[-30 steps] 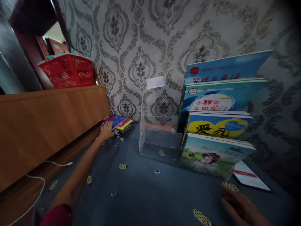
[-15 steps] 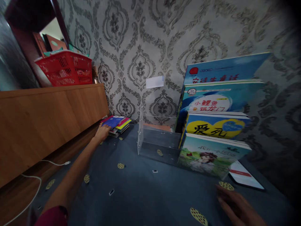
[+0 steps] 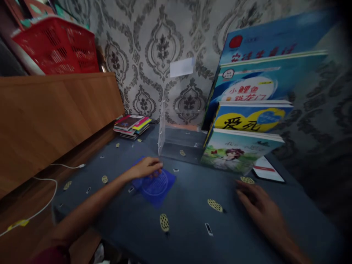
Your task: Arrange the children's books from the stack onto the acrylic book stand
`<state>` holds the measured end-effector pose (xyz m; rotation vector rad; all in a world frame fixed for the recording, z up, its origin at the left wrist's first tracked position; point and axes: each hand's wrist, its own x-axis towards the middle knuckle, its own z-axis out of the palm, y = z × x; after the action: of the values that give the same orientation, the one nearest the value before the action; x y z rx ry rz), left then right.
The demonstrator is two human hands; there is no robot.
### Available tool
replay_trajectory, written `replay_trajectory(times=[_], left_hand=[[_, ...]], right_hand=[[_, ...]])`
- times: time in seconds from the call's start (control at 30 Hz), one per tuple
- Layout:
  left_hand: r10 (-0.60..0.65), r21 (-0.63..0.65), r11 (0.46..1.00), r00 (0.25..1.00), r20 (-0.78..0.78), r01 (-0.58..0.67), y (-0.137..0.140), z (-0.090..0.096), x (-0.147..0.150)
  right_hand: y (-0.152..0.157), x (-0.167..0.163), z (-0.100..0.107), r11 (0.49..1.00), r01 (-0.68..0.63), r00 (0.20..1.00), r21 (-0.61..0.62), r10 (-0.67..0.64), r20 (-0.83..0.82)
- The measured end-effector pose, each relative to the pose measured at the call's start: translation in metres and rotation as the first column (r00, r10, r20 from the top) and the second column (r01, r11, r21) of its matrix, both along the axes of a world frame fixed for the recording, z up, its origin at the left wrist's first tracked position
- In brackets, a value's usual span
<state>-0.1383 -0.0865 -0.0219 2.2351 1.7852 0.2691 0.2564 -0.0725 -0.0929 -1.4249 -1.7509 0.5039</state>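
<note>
My left hand [image 3: 148, 167] is closed on the edge of a thin blue booklet [image 3: 156, 189] with pale round print on its cover. The booklet is over the middle of the dark blue table cover [image 3: 189, 220], in front of a clear acrylic rack [image 3: 178, 146]. On the rack's right side, several picture books [image 3: 233, 150] stand in stepped rows. My right hand [image 3: 257, 201] is low at the right with fingers loosely bent and apart, holding nothing, close to the front book and a phone [image 3: 268, 169] with a lit screen.
A stack of books [image 3: 132, 126] lies at the back left, beside a wooden cabinet [image 3: 60, 113] with a red basket [image 3: 59, 46] on top. A white cable [image 3: 52, 183] hangs along the left edge. Patterned wallpaper is behind, with a white label [image 3: 181, 67] above the rack.
My left hand has brought the blue booklet off the back-left stack, toward me and right, uncovering a dark book there. The view has tilted downward. My right hand stays near the phone.
</note>
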Motion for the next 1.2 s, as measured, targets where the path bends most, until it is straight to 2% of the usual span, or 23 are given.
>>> replay_trajectory(times=[0.07,0.1,0.2,0.3,0.4,0.5,0.6,0.73,0.83,0.97,1.2], left_hand=[[-0.023,-0.009,1.0,0.977,0.211,0.026,0.0,0.002,-0.005],[0.004,0.024,1.0,0.968,0.251,-0.011,-0.001,0.003,-0.012],[0.073,0.043,0.996,0.977,0.199,-0.083,-0.008,-0.003,-0.035],[0.113,0.025,0.993,0.993,0.046,-0.114,-0.026,-0.027,-0.046],[0.168,0.055,0.985,0.984,-0.058,-0.165,-0.045,-0.054,-0.034],[0.17,0.124,0.98,0.981,-0.092,-0.158,-0.059,-0.065,-0.007],[0.117,0.129,0.987,0.984,-0.133,-0.099,-0.068,-0.056,0.028],[0.041,0.057,0.998,0.98,-0.197,-0.03,-0.074,-0.033,0.074],[-0.066,0.037,0.997,0.978,-0.196,0.074,-0.071,-0.023,0.097],[-0.212,-0.024,0.977,0.967,-0.144,0.211,-0.054,-0.017,0.105],[-0.345,-0.133,0.936,0.923,-0.172,0.325,-0.014,-0.01,0.102]], right_hand=[[-0.003,-0.001,0.001,1.0,-0.003,1.0,0.001,0.003,0.004],[-0.004,-0.002,0.001,1.0,0.0,1.0,0.005,0.0,0.0],[-0.007,-0.003,0.0,1.0,-0.006,1.0,0.02,0.006,-0.008],[-0.01,-0.005,0.0,0.999,-0.034,0.999,0.035,0.033,0.008],[-0.013,-0.009,0.002,0.996,-0.052,0.998,0.072,0.049,0.04],[-0.019,-0.014,0.005,0.988,-0.097,0.992,0.117,0.087,0.089],[-0.025,-0.017,0.01,0.974,-0.161,0.98,0.16,0.138,0.146],[-0.034,-0.022,0.015,0.945,-0.255,0.955,0.207,0.213,0.204],[-0.038,-0.024,0.018,0.914,-0.353,0.925,0.198,0.309,0.224],[-0.04,-0.026,0.018,0.891,-0.422,0.896,0.169,0.382,0.227],[-0.04,-0.023,0.018,0.884,-0.436,0.889,0.17,0.394,0.233]])
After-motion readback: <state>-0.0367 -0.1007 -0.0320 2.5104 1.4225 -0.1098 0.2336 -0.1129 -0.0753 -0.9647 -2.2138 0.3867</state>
